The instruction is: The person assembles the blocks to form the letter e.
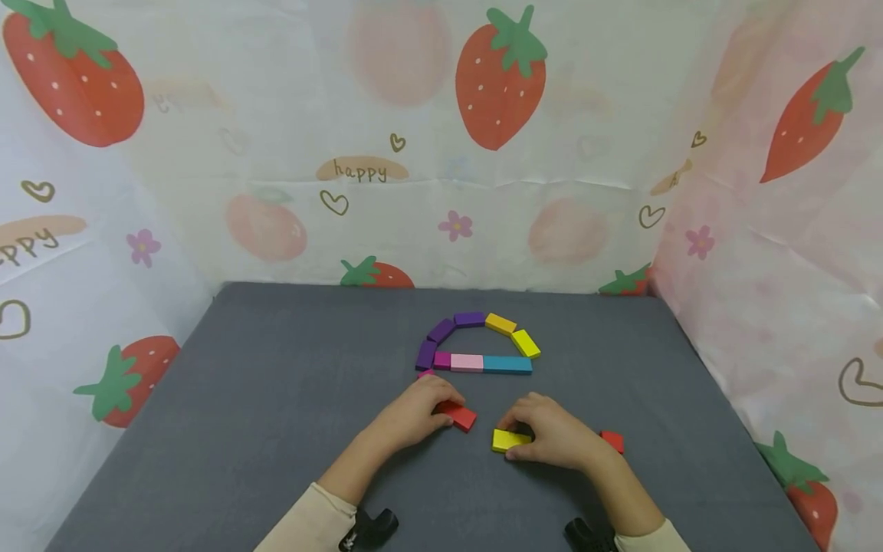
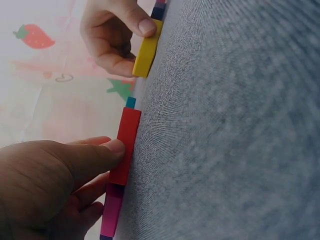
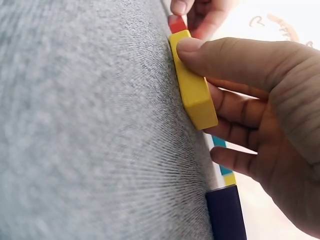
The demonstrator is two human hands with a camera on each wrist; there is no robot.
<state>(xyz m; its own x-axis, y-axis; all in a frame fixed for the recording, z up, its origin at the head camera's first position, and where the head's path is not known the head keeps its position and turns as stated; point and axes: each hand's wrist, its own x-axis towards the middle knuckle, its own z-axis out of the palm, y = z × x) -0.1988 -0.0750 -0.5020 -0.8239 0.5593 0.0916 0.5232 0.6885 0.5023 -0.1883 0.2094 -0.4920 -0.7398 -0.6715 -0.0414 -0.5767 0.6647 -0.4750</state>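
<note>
My left hand (image 1: 421, 409) pinches a red block (image 1: 461, 416) between thumb and fingers, low over the grey table. My right hand (image 1: 555, 433) holds a yellow block (image 1: 509, 440) the same way, a short gap to the right of the red one. In the right wrist view the thumb lies on the yellow block's (image 3: 192, 82) side. Beyond the hands, several blocks form a half ring: purple blocks (image 1: 441, 331) on the left, an orange-yellow block (image 1: 500, 323) and a yellow block (image 1: 526, 343) on the right. Along its base run magenta, pink (image 1: 467, 363) and blue (image 1: 507, 365) blocks.
A magenta block (image 1: 427, 373) shows partly behind my left hand. Another red block (image 1: 612, 441) lies beside my right wrist. A dark blue block (image 3: 227, 212) stands near the right hand. Strawberry-print cloth (image 1: 276, 100) walls the grey table (image 1: 207, 429) at the back and sides.
</note>
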